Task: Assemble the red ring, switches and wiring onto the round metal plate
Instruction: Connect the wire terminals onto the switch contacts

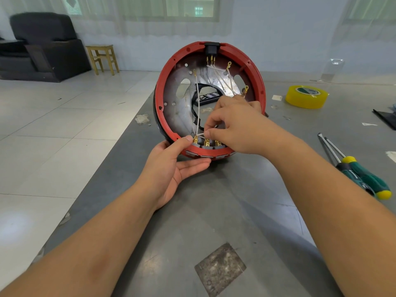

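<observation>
The red ring (159, 91) sits around the round metal plate (177, 112), and the assembly stands tilted up on its lower edge on the grey table. A black socket (211, 48) is fixed at the ring's top. Grey switches with brass terminals (206, 144) line the bottom rim. Thin white wires (198, 108) with brass lugs run across the plate. My left hand (171, 166) holds the lower rim, thumb on top beside a terminal. My right hand (233, 127) pinches a white wire end just above the switches.
A yellow tape roll (306, 96) lies at the right rear. Two green-and-yellow screwdrivers (362, 172) lie at the right. A black part (385, 118) reaches in from the right edge. The table's left edge drops to a tiled floor with a wooden stool (102, 58) and a dark sofa.
</observation>
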Demonstrator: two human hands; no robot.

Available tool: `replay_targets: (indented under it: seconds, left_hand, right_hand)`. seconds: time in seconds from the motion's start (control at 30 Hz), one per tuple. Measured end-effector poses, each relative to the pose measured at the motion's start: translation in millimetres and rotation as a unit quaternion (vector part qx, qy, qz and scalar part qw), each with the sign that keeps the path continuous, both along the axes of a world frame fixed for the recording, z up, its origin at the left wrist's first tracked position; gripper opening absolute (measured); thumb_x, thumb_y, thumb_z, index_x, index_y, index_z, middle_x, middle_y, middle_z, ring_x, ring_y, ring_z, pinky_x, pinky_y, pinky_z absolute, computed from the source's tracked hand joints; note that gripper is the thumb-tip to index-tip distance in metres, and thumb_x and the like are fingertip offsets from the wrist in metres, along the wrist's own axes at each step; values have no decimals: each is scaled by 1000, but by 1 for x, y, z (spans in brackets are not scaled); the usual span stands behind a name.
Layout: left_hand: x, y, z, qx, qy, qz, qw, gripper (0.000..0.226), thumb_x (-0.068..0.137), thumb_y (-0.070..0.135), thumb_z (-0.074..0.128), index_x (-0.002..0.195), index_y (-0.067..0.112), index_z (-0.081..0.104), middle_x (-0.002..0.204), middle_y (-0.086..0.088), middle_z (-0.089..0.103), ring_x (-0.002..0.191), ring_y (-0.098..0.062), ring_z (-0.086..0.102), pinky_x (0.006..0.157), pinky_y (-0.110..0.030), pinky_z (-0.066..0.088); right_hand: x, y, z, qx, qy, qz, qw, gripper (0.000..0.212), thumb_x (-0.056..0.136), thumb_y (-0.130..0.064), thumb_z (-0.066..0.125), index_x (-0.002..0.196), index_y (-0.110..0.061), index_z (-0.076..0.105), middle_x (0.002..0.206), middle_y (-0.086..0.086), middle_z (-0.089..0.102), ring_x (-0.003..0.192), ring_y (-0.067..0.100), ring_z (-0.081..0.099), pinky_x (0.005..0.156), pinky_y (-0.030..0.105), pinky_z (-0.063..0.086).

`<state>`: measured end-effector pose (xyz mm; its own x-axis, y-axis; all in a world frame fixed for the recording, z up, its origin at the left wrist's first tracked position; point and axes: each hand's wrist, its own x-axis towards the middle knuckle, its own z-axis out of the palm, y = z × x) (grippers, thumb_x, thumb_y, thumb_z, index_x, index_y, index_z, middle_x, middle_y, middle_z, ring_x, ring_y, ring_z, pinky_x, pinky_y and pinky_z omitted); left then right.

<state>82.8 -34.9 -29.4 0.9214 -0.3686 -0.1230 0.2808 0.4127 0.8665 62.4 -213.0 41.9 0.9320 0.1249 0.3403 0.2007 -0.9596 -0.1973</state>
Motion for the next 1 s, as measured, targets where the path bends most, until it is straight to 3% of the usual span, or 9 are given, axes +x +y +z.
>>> replay_targets:
  seconds: [0.3, 1.0]
  left_hand:
    - [-1, 0, 1, -5, 6, -1, 1000, 41, 100, 14, 68, 131, -7, 55, 98, -23, 79, 89, -46, 78, 69, -41, 66]
    - [2, 1, -3, -13, 5, -4, 1000, 37, 99, 13, 69, 128, -6, 57, 104, -26, 77, 92, -46, 77, 70, -38, 66]
  right_hand:
    - [2, -1, -1, 21, 15, -8, 1000, 12, 95, -46, 63, 84, -42, 66, 102, -17, 46, 109, 8, 35, 91, 37, 20]
    - [2, 1, -1, 40, 33, -13, 999, 18, 96, -45, 63, 78, -44, 61, 106, -17, 47, 110, 8, 32, 90, 36, 17]
